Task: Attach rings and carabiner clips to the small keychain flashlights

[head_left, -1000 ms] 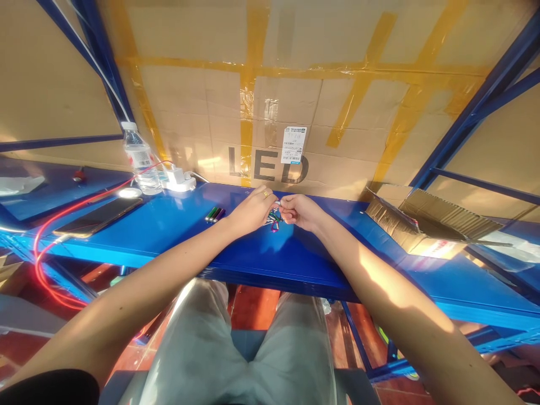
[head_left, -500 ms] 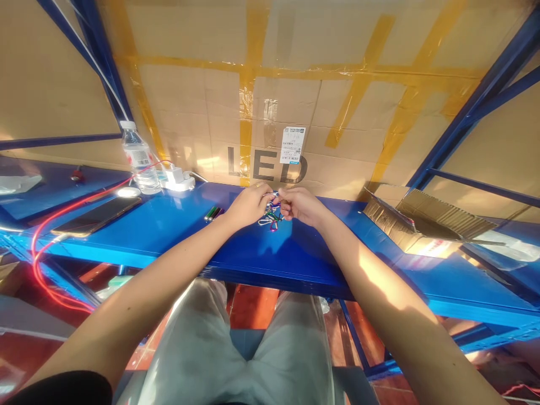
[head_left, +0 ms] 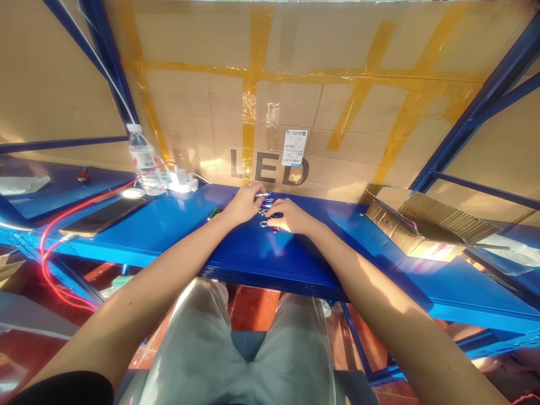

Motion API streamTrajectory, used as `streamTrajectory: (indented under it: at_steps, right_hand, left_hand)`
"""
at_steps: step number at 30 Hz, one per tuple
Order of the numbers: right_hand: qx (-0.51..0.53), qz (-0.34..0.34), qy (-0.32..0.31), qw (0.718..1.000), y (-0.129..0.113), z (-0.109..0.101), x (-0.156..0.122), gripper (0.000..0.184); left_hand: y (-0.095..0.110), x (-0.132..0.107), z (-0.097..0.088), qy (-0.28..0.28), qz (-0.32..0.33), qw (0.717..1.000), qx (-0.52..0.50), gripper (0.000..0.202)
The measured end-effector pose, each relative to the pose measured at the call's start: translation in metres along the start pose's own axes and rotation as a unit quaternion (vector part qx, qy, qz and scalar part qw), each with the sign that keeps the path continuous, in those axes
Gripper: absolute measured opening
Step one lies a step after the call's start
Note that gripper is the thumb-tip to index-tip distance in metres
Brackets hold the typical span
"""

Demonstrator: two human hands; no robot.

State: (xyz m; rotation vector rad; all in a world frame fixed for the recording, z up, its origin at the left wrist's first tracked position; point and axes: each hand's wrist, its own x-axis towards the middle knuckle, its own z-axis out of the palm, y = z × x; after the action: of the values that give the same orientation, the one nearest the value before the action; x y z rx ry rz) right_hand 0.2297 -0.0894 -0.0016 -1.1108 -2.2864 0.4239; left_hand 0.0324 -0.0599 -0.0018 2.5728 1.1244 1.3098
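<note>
My left hand (head_left: 244, 205) is closed, its thumb and fingers pinching a small silver cylinder (head_left: 264, 194) above the blue table. My right hand (head_left: 293, 217) reaches over a small pile of shiny coloured metal pieces with clips (head_left: 264, 212), its thumb and fingers apart and touching the pile. The pile shows purple, blue, red and silver parts, and my right fingers partly cover it. A silver wire clip (head_left: 264, 224) sticks out near my right thumb. Beside my left wrist lie small green cylinders (head_left: 214, 214), partly hidden by that arm.
A water bottle (head_left: 145, 160), a white plug adapter (head_left: 181, 180) and a phone (head_left: 103, 216) with a glowing red cable (head_left: 46, 239) stand or lie at the left. An opened cardboard box (head_left: 426, 225) sits at the right. A large taped carton (head_left: 202, 112) rises behind the table.
My hands, close together before, have moved apart. My right hand has lowered onto the pile, while my left keeps a silver cylinder in its fingers. The view has shifted slightly.
</note>
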Motion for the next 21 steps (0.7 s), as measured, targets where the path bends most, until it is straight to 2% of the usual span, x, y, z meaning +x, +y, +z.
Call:
streamTrajectory:
  at_steps: [2, 6, 9, 11, 15, 18, 21]
  right_hand:
    - [-0.039, -0.003, -0.036, 0.999, -0.005, 0.004, 0.002, 0.001]
    - [-0.077, 0.018, -0.05, 0.996, -0.007, 0.01, 0.005, 0.018]
    - [-0.051, 0.01, -0.059, 0.997, -0.008, 0.01, 0.003, 0.024]
    - [-0.002, 0.017, -0.033, 0.999, -0.01, 0.008, 0.0, 0.021]
    - [0.069, 0.036, 0.076, 0.994, -0.011, -0.002, -0.003, 0.011]
    - [0.116, 0.069, 0.12, 0.984, -0.006, -0.009, -0.003, 0.004]
    - [0.168, 0.097, 0.144, 0.97, 0.001, -0.013, -0.002, 0.009]
  left_hand:
    - [0.0, 0.0, 0.0, 0.002, -0.007, 1.0, -0.001, 0.016]
    - [-0.002, 0.0, 0.0, 0.0, -0.01, 1.0, 0.002, 0.014]
    - [-0.004, 0.0, 0.0, -0.003, -0.004, 1.0, 0.002, 0.013]
    - [-0.003, 0.0, -0.002, -0.002, -0.01, 1.0, -0.008, 0.013]
    - [0.001, 0.0, -0.004, -0.003, -0.053, 0.997, -0.059, 0.01]
    - [0.005, -0.001, -0.005, -0.008, -0.072, 0.993, -0.098, 0.01]
    - [0.006, 0.0, -0.003, -0.017, -0.087, 0.986, -0.138, 0.014]
